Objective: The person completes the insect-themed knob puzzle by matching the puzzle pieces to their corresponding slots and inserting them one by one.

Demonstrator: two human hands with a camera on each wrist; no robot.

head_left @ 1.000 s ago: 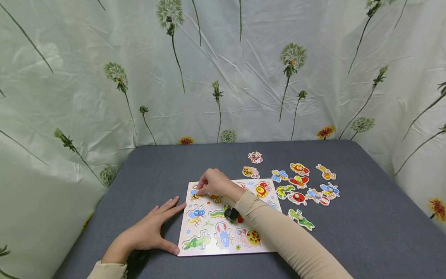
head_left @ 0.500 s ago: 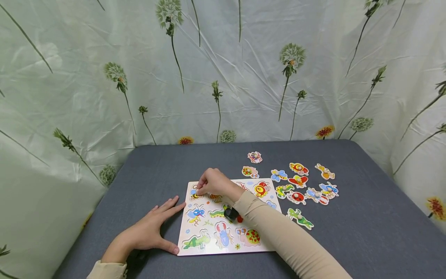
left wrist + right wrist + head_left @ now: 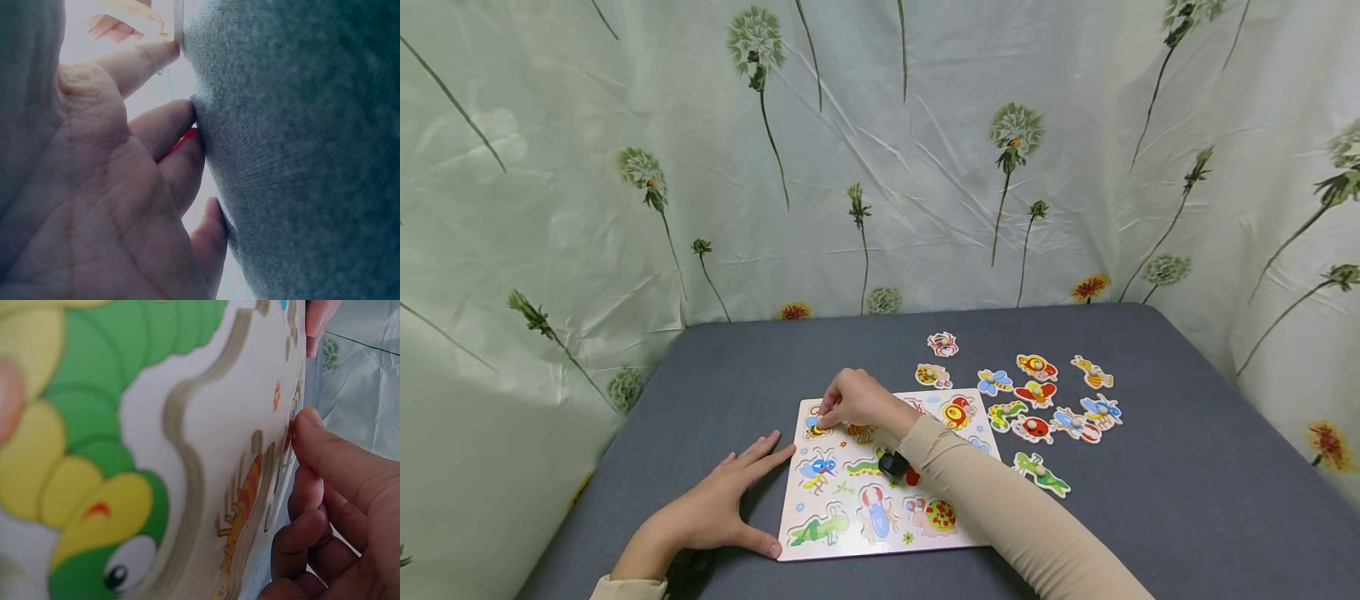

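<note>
A wooden peg puzzle board (image 3: 842,546) with printed insects lies on the dark table. My right hand (image 3: 861,400) reaches across it to the upper-left corner. Thumb and index finger pinch a bee puzzle piece (image 3: 812,430) over the bee picture there; its knob is hidden by the fingers. In the right wrist view the thumb (image 3: 331,450) and fingertips meet at the board surface, the piece mostly hidden. My left hand (image 3: 718,500) lies spread beside the board, thumb touching its lower-left corner and index fingertip at its left edge. Seen from the left wrist, the palm (image 3: 106,206) faces the camera.
Several loose knobbed pieces lie right of and behind the board: a ladybug (image 3: 1032,428), a grasshopper (image 3: 1042,475), a spider (image 3: 943,344), a snail (image 3: 933,376), a stag beetle (image 3: 1077,425). Behind the table (image 3: 737,367) hangs a dandelion-print curtain (image 3: 820,250).
The head view has shifted slightly. Both hands keep their places on the board, the right still pinching at the bee spot; the loose pieces have not moved.
</note>
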